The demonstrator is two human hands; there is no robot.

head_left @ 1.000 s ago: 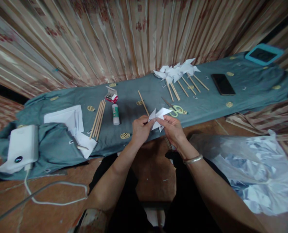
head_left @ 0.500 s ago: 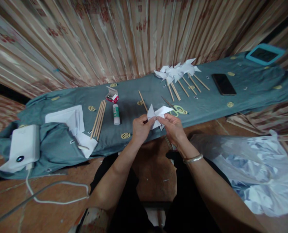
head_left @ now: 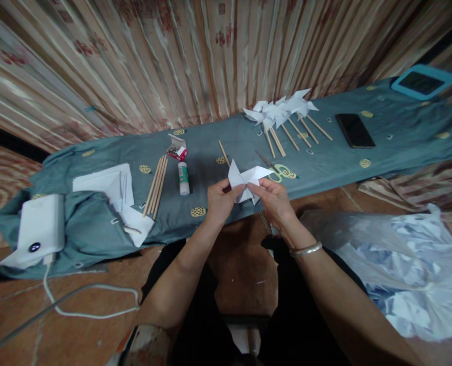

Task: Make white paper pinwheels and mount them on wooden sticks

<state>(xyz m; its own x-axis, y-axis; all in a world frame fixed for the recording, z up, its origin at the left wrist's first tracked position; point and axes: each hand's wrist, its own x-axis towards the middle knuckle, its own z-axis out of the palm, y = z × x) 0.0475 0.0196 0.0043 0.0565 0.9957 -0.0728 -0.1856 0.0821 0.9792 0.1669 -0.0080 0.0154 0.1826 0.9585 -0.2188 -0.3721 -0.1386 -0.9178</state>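
Note:
A white paper pinwheel [head_left: 244,178] is held between my two hands over the front edge of the cloth-covered table. My left hand [head_left: 221,201] pinches its left side, thumb near the centre. From the right, my right hand [head_left: 273,199] grips it with the thumb at the middle, where a small dark pin head shows. A wooden stick [head_left: 224,152] lies behind the pinwheel, partly hidden by it. Green-handled scissors [head_left: 279,171] rest just beyond my right hand. To the left are a glue stick [head_left: 183,179] and an open red box of pins [head_left: 177,149].
Several wooden sticks [head_left: 156,188] and folded white paper [head_left: 124,185] lie at the left, near a white power bank [head_left: 40,226] with a cable. Finished pinwheels [head_left: 281,109], a phone [head_left: 354,130] and a blue-framed tablet [head_left: 423,82] sit right. A bag of paper [head_left: 409,274] stands on the floor.
My hands keep their hold on the pinwheel, which has tilted slightly, and a small pin head now shows at its centre. The camera view has shifted a little.

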